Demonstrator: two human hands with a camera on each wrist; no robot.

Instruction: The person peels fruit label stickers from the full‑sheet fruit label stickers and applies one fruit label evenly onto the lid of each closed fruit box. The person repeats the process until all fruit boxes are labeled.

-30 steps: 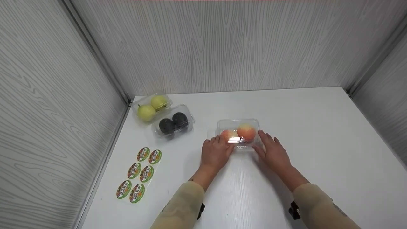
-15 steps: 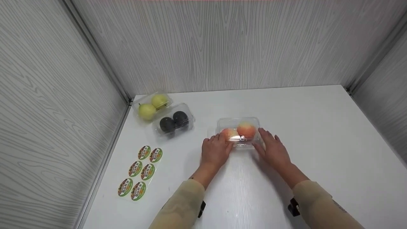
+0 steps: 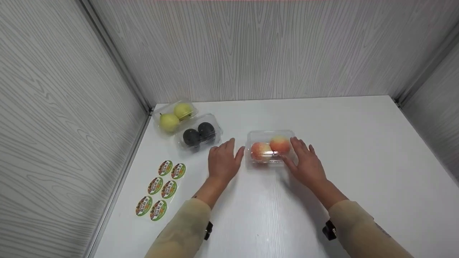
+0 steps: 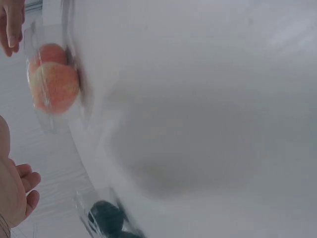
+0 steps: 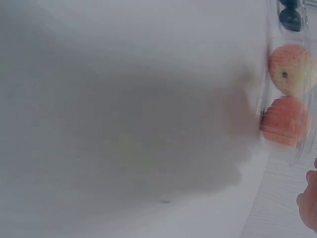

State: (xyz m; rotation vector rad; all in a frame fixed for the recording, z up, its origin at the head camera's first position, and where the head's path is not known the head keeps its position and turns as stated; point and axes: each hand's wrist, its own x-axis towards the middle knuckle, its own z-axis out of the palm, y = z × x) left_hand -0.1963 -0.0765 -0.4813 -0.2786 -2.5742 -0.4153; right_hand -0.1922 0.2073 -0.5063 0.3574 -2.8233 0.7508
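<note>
In the head view a clear plastic clamshell box (image 3: 255, 136) lies near the middle of the table, its lid down over two peaches (image 3: 280, 144) with red-orange and yellow skin. My left hand (image 3: 223, 162) is off the box's left side, thumb and fingers spread and holding nothing. At the box's right end, my right hand (image 3: 306, 165) has its fingers extended along the edge. Whether its fingertips touch the plastic is hard to tell. The right wrist view shows part of that hand (image 5: 309, 201) beside the box (image 5: 275, 144).
Back left, one clear box holds two yellow-green pears (image 3: 169, 122). Beside it another holds two dark, blackish round fruits (image 3: 206, 131). A sheet of several round fruit stickers (image 3: 169, 189) lies at the left of the white table (image 3: 351, 143). Wood-grain panels (image 3: 272, 50) enclose the back and sides.
My left hand has left the peach box and moved left, uncovering the nearer peach. The right hand stays at the box's right end. The whole head view has shifted slightly.
</note>
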